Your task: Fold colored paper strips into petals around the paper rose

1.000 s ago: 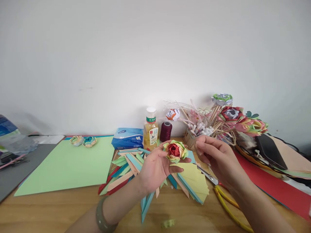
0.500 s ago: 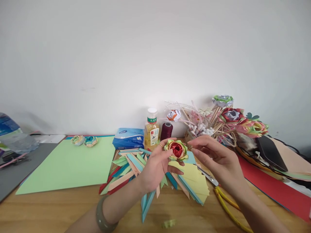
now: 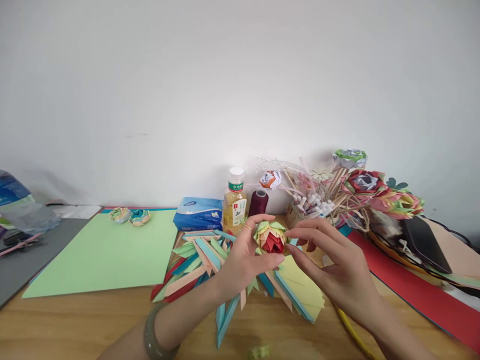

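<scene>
A roundish, layered folded-paper flower (image 3: 271, 234), its creased, pointed petals pale green, cream and red, is held above the wooden worktop (image 3: 93, 325), over flat, sharp-edged coloured paper strips (image 3: 204, 252) and smooth yellow paper sheets (image 3: 302, 285). The left hand (image 3: 242, 262) has its grip clamped on the flower, fingers behind and thumb below; the right hand (image 3: 341, 262) has thumb and forefinger tips slightly apart at its right edge, and whether they pinch a petal I cannot tell. Green lies uppermost, red points down towards the near edge; the round form gives no clear long axis. Half a second ago, the red centre faced the camera, ringed by cream and green.
</scene>
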Demonstrator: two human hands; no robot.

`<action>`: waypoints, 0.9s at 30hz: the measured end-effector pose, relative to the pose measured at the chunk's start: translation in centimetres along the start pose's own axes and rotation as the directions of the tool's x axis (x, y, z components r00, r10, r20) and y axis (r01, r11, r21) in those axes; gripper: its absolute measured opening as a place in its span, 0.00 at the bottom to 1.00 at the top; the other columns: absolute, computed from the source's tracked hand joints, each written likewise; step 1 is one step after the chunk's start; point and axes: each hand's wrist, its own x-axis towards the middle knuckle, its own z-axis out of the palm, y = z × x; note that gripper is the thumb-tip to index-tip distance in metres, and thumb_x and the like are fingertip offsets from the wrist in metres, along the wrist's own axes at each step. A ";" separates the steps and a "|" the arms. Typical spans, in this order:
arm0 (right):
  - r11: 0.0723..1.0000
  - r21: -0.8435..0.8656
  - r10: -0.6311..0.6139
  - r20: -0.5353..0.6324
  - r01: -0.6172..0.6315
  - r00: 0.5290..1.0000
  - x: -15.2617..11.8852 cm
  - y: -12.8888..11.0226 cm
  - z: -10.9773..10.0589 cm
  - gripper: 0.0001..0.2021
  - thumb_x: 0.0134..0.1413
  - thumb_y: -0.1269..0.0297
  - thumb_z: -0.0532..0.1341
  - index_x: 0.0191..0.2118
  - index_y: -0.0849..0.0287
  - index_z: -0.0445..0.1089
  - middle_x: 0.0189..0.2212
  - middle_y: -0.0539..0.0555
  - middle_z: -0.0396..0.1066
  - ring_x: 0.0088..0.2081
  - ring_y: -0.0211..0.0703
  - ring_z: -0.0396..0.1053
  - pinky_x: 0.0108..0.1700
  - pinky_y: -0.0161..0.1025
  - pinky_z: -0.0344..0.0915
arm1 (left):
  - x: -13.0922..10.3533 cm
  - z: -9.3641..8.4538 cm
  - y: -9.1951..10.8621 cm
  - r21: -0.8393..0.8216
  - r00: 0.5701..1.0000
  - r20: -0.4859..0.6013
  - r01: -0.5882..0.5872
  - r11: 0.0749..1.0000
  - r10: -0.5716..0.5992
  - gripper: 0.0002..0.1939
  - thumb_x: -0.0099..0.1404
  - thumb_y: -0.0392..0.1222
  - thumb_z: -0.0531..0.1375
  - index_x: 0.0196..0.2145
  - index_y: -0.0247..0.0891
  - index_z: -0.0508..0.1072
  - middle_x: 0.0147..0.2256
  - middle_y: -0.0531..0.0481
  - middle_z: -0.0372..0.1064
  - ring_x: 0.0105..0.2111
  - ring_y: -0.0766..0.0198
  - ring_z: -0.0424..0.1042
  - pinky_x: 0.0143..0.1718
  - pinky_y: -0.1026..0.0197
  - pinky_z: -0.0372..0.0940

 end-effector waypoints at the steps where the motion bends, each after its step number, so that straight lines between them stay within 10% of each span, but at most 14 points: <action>1: 1.000 -0.013 -0.017 -0.003 0.017 1.000 0.0 0.1 0.0 0.06 0.54 0.72 0.59 0.37 0.55 0.70 0.32 0.54 0.70 0.32 0.41 0.70 0.32 0.37 0.68 | 0.0 0.0 -0.1 -0.009 1.000 0.009 0.006 1.000 -0.006 0.26 0.54 0.34 0.65 0.49 0.47 0.64 0.37 0.53 0.65 0.35 0.67 0.65 0.36 0.65 0.65; 27: 0.770 -0.557 -0.392 -0.029 0.311 0.919 -0.7 0.7 0.8 0.07 0.48 0.75 0.65 0.35 0.60 0.70 0.26 0.51 0.73 0.26 0.39 0.68 0.30 0.37 0.63 | 0.0 0.0 -0.6 0.147 0.999 -0.022 -0.042 0.988 0.046 0.25 0.54 0.30 0.63 0.48 0.43 0.62 0.33 0.55 0.64 0.31 0.70 0.63 0.34 0.67 0.61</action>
